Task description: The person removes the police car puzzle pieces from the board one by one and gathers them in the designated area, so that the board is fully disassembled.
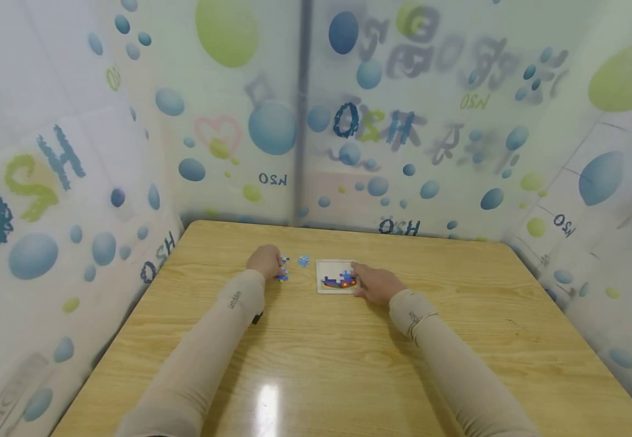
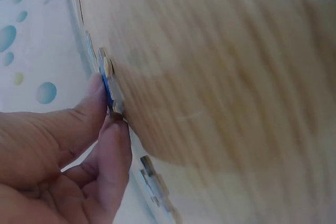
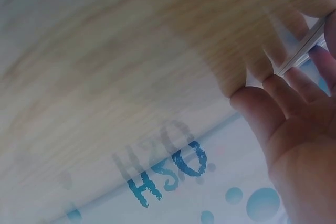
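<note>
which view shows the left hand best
The left wrist view: the left hand is large there, its thumb and a finger pinching a puzzle piece. The head view shows it small, from above; the right wrist view does not show it.

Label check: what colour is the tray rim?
White: the tray rim shows best in the head view.

tabletop (image 1: 327, 346): yellow-brown, wood-grained. puzzle tray (image 1: 318, 285): white rim; red, blue and yellow pieces (image 1: 340, 282). puzzle piece (image 1: 303, 261), 10 o'clock of tray: light blue. 2 sleeves (image 1: 185, 376): beige. wall sheet (image 1: 452, 164), 12 o'clock: pale, blue and green spots.
</note>
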`<action>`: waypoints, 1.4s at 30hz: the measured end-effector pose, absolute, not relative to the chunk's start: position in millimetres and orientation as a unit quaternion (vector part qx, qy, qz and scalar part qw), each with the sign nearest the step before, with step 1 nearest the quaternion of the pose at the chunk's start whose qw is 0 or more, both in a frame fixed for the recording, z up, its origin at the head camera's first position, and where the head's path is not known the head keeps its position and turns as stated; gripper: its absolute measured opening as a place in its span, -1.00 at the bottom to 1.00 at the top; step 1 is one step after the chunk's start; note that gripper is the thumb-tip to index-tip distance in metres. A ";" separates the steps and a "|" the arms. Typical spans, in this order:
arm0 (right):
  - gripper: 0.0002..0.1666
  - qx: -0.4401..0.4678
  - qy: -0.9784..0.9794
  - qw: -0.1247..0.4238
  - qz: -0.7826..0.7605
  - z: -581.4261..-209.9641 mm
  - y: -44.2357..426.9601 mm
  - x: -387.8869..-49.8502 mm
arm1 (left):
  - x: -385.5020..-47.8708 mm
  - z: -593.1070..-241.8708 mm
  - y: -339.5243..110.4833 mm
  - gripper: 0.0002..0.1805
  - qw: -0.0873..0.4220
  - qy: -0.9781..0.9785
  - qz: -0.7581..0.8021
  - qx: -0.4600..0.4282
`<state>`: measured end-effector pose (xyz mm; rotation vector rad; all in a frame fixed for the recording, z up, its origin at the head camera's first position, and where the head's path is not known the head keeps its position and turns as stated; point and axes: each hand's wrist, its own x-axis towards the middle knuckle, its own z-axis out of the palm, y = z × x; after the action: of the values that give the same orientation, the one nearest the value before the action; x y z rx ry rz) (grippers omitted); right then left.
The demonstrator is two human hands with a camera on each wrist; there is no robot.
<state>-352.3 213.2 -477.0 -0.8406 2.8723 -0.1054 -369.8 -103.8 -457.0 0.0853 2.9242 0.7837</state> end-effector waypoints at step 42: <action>-0.12 -0.244 0.965 0.070 -0.067 -483.3 210.6 -361.3 | -360.3 -439.6 -29.5 -0.84 0.023 0.977 0.175 0.119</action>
<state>-361.3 210.6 -483.3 -0.7338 2.9034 -0.2001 -360.3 -29.5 -439.6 0.3683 3.0261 0.5419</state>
